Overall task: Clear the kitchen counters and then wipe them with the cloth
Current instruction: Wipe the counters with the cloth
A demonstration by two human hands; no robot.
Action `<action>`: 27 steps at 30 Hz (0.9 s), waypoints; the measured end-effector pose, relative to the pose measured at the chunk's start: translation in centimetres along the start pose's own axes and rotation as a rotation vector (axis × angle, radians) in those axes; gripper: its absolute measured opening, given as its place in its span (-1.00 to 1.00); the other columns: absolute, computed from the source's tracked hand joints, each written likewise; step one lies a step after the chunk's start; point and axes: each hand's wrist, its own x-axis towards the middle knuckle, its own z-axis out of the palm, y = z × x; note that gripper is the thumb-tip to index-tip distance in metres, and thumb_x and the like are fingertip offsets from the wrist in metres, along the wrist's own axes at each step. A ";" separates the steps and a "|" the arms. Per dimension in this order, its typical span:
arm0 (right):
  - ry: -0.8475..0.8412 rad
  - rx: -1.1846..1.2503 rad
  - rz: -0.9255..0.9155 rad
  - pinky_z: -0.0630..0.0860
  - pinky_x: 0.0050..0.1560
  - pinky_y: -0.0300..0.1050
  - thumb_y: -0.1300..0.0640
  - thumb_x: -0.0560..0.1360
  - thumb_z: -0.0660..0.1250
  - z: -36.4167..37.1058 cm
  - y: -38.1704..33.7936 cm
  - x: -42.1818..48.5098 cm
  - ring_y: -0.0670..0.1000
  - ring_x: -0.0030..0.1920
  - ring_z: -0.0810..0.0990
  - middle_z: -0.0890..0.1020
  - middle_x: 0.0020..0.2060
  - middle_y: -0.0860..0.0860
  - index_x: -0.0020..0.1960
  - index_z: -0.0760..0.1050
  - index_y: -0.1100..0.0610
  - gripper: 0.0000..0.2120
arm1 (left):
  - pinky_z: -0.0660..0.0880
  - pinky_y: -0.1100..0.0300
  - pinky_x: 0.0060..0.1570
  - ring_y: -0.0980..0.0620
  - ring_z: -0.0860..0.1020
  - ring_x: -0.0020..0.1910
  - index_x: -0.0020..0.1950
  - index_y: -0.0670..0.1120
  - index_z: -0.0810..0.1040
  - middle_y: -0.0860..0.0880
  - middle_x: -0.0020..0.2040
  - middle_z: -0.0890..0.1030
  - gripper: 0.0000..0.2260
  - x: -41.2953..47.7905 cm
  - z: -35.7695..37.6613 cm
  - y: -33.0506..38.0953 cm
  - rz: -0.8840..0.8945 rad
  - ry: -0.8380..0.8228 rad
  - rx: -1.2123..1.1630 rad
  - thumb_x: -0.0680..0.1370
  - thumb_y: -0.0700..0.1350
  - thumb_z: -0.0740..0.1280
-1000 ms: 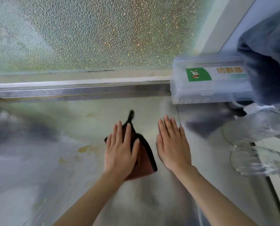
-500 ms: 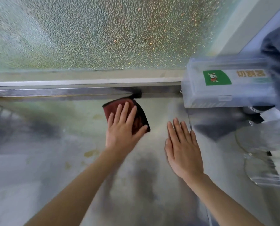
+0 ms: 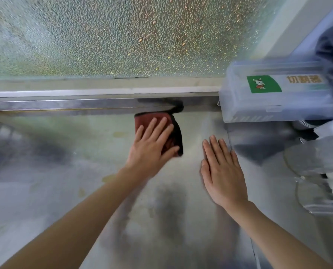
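A person's left hand [image 3: 151, 147] lies flat, fingers spread, on a dark red cloth [image 3: 174, 135], pressing it onto the steel bench [image 3: 64, 191] right at the back, where the cloth's far edge meets the metal ledge [image 3: 64, 105] under a frosted window [image 3: 123, 35]. The hand presses the cloth rather than gripping it. The right hand [image 3: 222, 171] rests open and empty, palm down on the bench, just beside the cloth but apart from it. A clear plastic box [image 3: 274, 98] with a green label sits at the back right. Glass lids [image 3: 313, 181], blurred, lie near the right edge. Yellowish stains [image 3: 108, 177] mark the bench left of the left forearm.
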 end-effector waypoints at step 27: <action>-0.051 0.068 -0.128 -0.19 0.43 0.00 -0.11 0.57 -0.25 0.3 -10.1 0.9 0.04 0.52 -0.07 0.00 0.53 0.00 0.53 -0.02 0.02 -0.45 | 0.20 -0.21 0.33 -0.22 0.22 0.44 0.47 -0.08 0.19 -0.16 0.47 0.25 -0.42 -12.3 -0.8 -3.4 -0.195 -0.033 0.078 0.57 0.22 -0.10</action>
